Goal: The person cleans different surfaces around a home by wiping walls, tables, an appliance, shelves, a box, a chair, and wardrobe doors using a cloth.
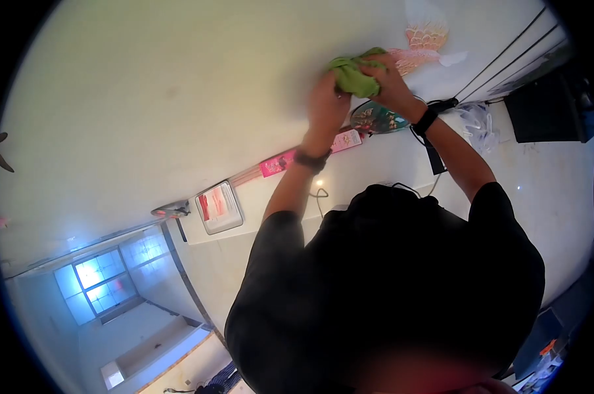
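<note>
A crumpled green cloth (355, 76) is bunched between both hands in front of the pale wall. My left hand (328, 98) grips its lower left side, with a dark band on that wrist. On the cloth's right side, the fingers of my right hand (390, 82) are wrapped into it; a black watch sits on that wrist. Just right of the cloth, a pink and gold fishtail-shaped decoration (423, 46) is on the wall. Below the hands lies a dark green oval item (378, 118) with a pattern.
A long pink box (277, 163) lies along the wall's foot, beside a rectangular tin (219, 207) with red and white contents. Clear plastic (479, 128), black cables and a black box-like object (545, 105) are at the right. A window (101, 279) shows at lower left.
</note>
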Available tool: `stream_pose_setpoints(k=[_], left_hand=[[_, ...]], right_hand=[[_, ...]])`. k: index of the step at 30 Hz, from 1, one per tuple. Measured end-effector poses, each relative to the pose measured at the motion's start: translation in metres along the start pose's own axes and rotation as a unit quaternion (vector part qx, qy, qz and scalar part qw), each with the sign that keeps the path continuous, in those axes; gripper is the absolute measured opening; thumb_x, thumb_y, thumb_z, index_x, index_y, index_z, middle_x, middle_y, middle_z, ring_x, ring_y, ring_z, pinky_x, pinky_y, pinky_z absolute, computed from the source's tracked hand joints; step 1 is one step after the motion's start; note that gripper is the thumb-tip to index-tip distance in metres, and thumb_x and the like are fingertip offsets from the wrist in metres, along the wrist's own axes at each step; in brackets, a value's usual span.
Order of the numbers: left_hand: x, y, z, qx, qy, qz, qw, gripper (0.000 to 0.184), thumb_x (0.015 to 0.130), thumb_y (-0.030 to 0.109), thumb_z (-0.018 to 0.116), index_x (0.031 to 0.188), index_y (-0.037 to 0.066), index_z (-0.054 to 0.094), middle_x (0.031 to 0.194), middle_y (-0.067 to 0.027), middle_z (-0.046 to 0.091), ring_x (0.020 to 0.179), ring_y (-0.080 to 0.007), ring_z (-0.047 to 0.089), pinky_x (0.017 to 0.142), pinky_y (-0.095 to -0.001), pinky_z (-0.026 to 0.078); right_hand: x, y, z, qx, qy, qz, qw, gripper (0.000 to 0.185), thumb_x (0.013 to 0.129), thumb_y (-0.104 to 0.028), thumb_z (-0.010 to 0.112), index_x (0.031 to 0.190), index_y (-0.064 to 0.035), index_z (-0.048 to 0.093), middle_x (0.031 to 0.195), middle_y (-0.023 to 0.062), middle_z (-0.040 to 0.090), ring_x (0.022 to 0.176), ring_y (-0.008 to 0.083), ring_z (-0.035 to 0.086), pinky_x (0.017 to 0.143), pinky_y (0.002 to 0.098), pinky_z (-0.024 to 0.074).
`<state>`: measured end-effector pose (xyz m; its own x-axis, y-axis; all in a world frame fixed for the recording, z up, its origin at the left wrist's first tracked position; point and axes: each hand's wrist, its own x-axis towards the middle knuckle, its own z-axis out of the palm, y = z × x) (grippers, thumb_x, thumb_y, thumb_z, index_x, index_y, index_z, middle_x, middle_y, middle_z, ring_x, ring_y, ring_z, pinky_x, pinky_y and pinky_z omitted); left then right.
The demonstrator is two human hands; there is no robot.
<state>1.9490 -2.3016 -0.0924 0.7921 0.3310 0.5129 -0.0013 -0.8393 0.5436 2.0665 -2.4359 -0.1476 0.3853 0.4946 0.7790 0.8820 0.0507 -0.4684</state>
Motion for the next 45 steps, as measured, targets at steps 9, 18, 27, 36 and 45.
stream_pose_setpoints(k=[9,18,27,36,45], left_hand=[[0.022,0.006,-0.079,-0.010,0.172,0.028,0.985,0.030,0.068,-0.005,0.063,0.095,0.005,0.057,0.082,-0.0127,0.062,0.071,-0.0319,0.063,0.062,-0.0384,0.051],[0.008,-0.011,-0.064,-0.051,0.179,0.023,0.982,0.029,0.065,-0.008,0.067,0.091,0.004,0.059,0.082,-0.0080,0.061,0.071,-0.0236,0.064,0.061,-0.0301,0.051],[-0.061,-0.061,0.018,0.021,-0.026,-0.179,0.983,0.019,0.077,0.007,0.065,0.096,0.004,0.063,0.085,-0.0189,0.067,0.078,-0.0395,0.065,0.067,-0.0428,0.053],[-0.285,-0.100,0.139,-0.093,-0.359,-0.291,0.882,0.035,0.076,0.015,0.065,0.106,0.001,0.053,0.098,-0.0214,0.063,0.094,-0.0421,0.060,0.079,-0.0493,0.049],[-0.462,-0.137,0.168,-0.071,-0.328,-0.442,0.832,0.041,0.080,0.014,0.065,0.115,0.001,0.049,0.108,-0.0199,0.061,0.097,-0.0391,0.060,0.078,-0.0476,0.049]], right_hand=[[0.105,-0.078,0.013,0.053,0.077,-0.107,0.990,0.054,0.070,-0.017,0.079,0.121,-0.0142,0.060,0.118,0.0100,0.056,0.112,0.0309,0.051,0.095,0.0417,0.0445],[0.082,-0.052,0.045,-0.004,0.084,-0.129,0.988,0.050,0.067,-0.020,0.079,0.115,-0.0202,0.065,0.114,0.0030,0.058,0.107,0.0242,0.052,0.091,0.0369,0.0459],[-0.053,-0.001,0.074,-0.055,-0.127,0.027,0.990,0.052,0.069,-0.011,0.077,0.117,-0.0100,0.058,0.120,0.0125,0.048,0.111,0.0334,0.048,0.093,0.0387,0.0447],[-0.286,-0.053,0.056,0.047,-0.276,0.437,0.855,0.056,0.069,-0.008,0.073,0.116,0.0001,0.045,0.115,0.0201,0.043,0.109,0.0413,0.048,0.090,0.0445,0.0445],[-0.441,-0.093,0.140,-0.004,-0.322,0.458,0.829,0.057,0.071,-0.012,0.074,0.121,-0.0017,0.050,0.133,0.0157,0.041,0.122,0.0382,0.042,0.102,0.0440,0.0410]])
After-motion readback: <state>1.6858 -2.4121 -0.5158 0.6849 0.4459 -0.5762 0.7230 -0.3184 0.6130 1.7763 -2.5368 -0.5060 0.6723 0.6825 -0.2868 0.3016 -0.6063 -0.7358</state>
